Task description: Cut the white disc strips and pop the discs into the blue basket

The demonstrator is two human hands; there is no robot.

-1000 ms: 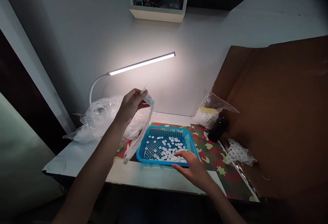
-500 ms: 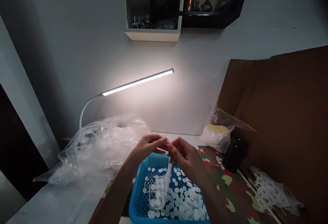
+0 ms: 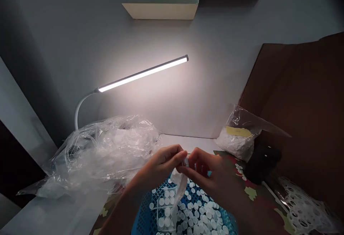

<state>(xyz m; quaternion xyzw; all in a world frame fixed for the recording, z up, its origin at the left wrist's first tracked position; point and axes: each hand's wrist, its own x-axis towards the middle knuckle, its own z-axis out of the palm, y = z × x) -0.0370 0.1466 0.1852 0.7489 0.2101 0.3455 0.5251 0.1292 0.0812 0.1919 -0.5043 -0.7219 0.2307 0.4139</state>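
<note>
My left hand [image 3: 167,161] is closed in a pinch on the top of a thin white plastic strip [image 3: 180,188], which hangs down blurred over the basket. My right hand [image 3: 208,167] meets it from the other side, thumb and finger pinched at the same end. The small part between the fingertips is mostly hidden. Below both hands stands a blue plastic basket [image 3: 142,211] with open mesh. Many small round white caps [image 3: 204,217] lie loose in it, piled toward the right. On its left side, more caps lie about a white plastic frame [image 3: 158,213].
A large clear plastic bag [image 3: 107,156] fills the table's left. A lit lamp [image 3: 145,73] reaches above. To the right are a bag with a yellow label [image 3: 238,140], a black object [image 3: 262,163], white ring-patterned pieces [image 3: 309,206] and a tall cardboard sheet [image 3: 301,102].
The view has tilted down and moved closer. Both hands still meet above the basket; the right hand's fingers have spread a little, and the hanging strip has swung and blurred.
</note>
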